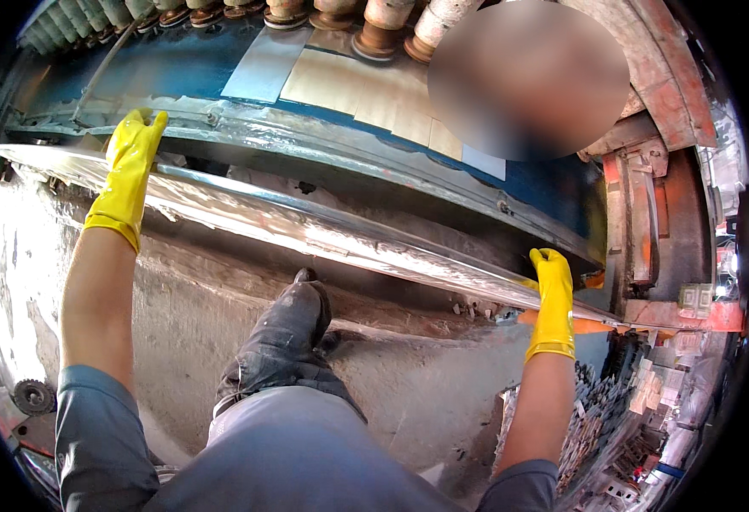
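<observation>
A long, thin slab (340, 235) with a wet, glossy pale face stands tilted on edge across the view, running from far left to near right. My left hand (133, 158), in a yellow rubber glove, is closed over its upper edge near the left end. Toward the other end, my right hand (554, 286) in a matching glove is also closed at the edge; its fingertips are partly hidden. Just beyond the slab lies the wet metal side rail (323, 141) of a machine bed.
The blue machine bed (178, 68) carries pale rectangular pieces (332, 81) beneath a row of cylindrical heads (385, 21). A blurred oval hides the upper right. An orange object (592, 326) is by my right hand. Stacked thin pieces (592, 418) stand at lower right; a black wheel (33, 397) at lower left.
</observation>
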{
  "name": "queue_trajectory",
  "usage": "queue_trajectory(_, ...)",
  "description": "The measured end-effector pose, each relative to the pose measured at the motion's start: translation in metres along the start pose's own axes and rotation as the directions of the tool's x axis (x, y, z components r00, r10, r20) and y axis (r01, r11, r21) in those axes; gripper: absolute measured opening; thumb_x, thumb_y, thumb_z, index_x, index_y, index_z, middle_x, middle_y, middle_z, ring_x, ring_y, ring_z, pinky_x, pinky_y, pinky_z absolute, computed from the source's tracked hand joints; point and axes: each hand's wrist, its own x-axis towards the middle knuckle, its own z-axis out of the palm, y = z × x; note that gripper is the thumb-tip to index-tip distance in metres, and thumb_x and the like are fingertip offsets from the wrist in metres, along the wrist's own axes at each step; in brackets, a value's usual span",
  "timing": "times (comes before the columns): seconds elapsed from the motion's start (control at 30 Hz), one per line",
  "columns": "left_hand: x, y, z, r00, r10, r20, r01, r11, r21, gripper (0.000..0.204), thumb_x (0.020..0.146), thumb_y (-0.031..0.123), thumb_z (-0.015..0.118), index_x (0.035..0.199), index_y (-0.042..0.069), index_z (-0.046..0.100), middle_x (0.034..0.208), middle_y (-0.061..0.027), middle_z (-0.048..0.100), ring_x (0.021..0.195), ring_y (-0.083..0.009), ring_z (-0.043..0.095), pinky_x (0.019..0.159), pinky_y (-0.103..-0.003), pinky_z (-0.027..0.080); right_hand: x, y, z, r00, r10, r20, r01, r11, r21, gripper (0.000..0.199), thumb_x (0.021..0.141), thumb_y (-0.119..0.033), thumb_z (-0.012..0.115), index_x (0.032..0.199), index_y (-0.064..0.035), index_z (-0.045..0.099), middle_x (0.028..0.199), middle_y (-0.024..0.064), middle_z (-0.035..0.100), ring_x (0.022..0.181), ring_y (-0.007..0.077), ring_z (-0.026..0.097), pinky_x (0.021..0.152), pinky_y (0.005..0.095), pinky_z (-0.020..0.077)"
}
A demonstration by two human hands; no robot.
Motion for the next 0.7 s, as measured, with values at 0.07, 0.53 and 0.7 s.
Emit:
queue_trajectory(0.07, 0.0, 0.001, -0.002, 1.0, 0.018, 0.001, -0.018, 1.0, -0.002, 0.064, 0.094, 0.056, 0.064, 0.137, 0.009, 0.066, 0.132, -0.0157, 0.071, 0.124, -0.0332, 0.066, 0.107, -0.042, 0.048, 0.004, 0.006, 0.001, 0.999, 0.033, 0.014, -0.035, 0.994, 0.1, 0.05, 0.098, -0.036, 0.07, 0.134, -0.0013, 0.065, 0.124, 0.0144, 0.072, 0.088, 0.0289, 0.076, 0.064, 0.036, 0.0661)
queue_trajectory(0.53, -0.007, 0.006, -0.01, 0.999, -0.032, -0.019, 0.032, 0.999, -0.006, 0.064, 0.093, 0.054, 0.066, 0.138, 0.009, 0.066, 0.133, -0.0151, 0.071, 0.124, -0.0321, 0.066, 0.108, -0.042, 0.048, -0.003, -0.019, 0.006, 0.999, 0.031, -0.021, -0.031, 0.999, 0.016, 0.049, 0.097, -0.037, 0.07, 0.131, -0.0018, 0.068, 0.127, 0.0167, 0.071, 0.096, 0.0306, 0.076, 0.071, 0.0368, 0.0655)
queue_trajectory(0.7, -0.007, 0.015, -0.009, 1.0, -0.012, -0.003, 0.012, 1.0, -0.01, 0.064, 0.094, 0.055, 0.066, 0.138, 0.009, 0.066, 0.134, -0.0148, 0.071, 0.125, -0.0322, 0.065, 0.108, -0.041, 0.048, 0.002, -0.001, 0.002, 0.999, -0.017, -0.052, 0.018, 1.0, 0.02, 0.049, 0.097, -0.037, 0.071, 0.13, -0.0012, 0.068, 0.122, 0.018, 0.072, 0.091, 0.0307, 0.076, 0.068, 0.0361, 0.0651)
